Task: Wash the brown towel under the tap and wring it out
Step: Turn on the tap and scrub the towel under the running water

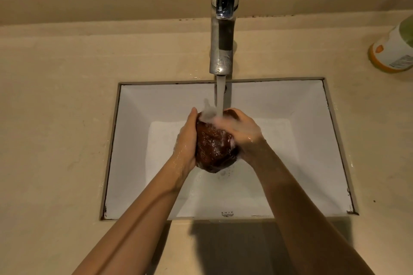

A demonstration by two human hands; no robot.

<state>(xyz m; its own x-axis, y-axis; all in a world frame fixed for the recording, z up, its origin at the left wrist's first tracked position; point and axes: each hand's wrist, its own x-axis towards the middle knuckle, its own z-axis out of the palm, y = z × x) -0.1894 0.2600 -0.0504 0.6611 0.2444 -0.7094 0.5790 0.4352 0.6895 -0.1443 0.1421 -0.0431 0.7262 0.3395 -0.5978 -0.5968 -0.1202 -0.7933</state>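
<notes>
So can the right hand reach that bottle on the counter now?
Probably yes: nothing stands between the right hand and the bottle, but it grips the brown towel and must let go first.

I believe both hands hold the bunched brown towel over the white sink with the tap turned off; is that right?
Not quite: the head view shows the tap running, its stream landing on the brown towel. Otherwise yes: the left hand and right hand hold the bunched towel over the white sink.

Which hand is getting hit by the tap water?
The right hand: it curls over the top of the brown towel, in the stream. The left hand holds the towel's side, beside the stream.
</notes>
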